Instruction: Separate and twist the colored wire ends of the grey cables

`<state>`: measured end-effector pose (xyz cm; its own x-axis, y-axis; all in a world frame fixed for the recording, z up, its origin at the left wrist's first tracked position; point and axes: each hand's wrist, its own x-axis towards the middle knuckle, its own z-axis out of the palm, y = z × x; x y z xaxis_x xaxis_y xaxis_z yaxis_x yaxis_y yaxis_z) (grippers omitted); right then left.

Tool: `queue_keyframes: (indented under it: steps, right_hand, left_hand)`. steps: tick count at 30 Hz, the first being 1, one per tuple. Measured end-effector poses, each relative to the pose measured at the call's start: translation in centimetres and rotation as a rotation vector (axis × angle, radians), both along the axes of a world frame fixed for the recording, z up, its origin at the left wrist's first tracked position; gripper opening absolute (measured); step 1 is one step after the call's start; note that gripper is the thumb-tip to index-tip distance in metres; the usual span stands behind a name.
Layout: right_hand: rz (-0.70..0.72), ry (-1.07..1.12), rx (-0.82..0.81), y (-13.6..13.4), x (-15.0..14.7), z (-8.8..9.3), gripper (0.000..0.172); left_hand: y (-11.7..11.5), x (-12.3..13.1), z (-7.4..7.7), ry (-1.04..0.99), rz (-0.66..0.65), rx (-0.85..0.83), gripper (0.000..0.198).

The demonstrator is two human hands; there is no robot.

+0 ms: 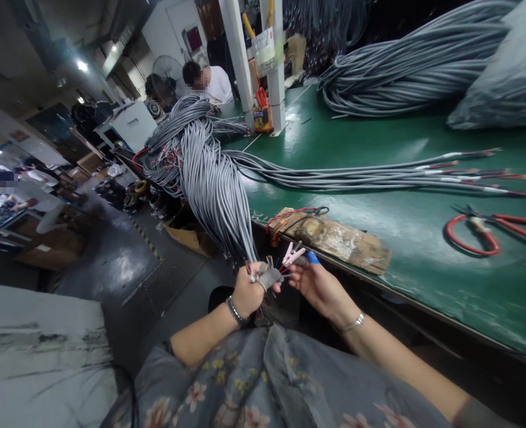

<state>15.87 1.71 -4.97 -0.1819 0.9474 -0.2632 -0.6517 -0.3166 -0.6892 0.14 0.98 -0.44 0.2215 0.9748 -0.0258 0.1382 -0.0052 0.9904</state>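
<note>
My left hand [246, 294] is closed around the end of a grey cable, and thin coloured wires [270, 261] fan out from it. Grey wrapping covers some of that hand's fingers. Close by on the right, my right hand [318, 286] has curled fingers pinching at the wire tips; a blue cover [312, 257] is on one of its digits. A pale pink clip [293, 254] shows between the hands at the bench edge; what it grips is unclear. A thick bundle of grey cables [220, 178] hangs over the edge just beyond my left hand.
Several stripped grey cables [356, 178] lie across the green bench [405, 229]. A worn wooden board [347, 241] sits at its edge, with red-handled pliers [472, 235] to the right. Coiled cables [414, 65] and a plastic bag [507, 77] lie behind. A person [218, 83] sits beyond the post.
</note>
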Motion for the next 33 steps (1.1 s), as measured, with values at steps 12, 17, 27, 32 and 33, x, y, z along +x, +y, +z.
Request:
queue_keyframes:
  steps: [12, 17, 27, 32, 33]
  right_hand:
    - [-0.032, 0.054, 0.086, 0.8, -1.1, 1.1, 0.046]
    - [-0.041, 0.089, 0.045, 0.8, -1.4, 1.0, 0.047]
    - [0.006, 0.036, 0.047, 0.9, -0.7, 1.8, 0.046]
    - [-0.06, 0.018, 0.036, 0.6, -0.7, 2.0, 0.043]
    - [-0.068, 0.015, 0.037, 0.5, -0.8, 1.9, 0.043]
  left_hand:
    - [0.5, 0.5, -0.4, 0.075, -0.037, 0.019, 0.043]
    - [0.4, 0.6, -0.6, 0.119, -0.051, 0.029, 0.045]
    - [-0.4, 0.3, 0.5, 0.111, -0.025, 0.025, 0.046]
    - [-0.5, 0.3, 0.8, 0.072, 0.026, 0.026, 0.043]
    - [-0.4, 0.4, 0.8, 0.065, 0.036, 0.024, 0.042]
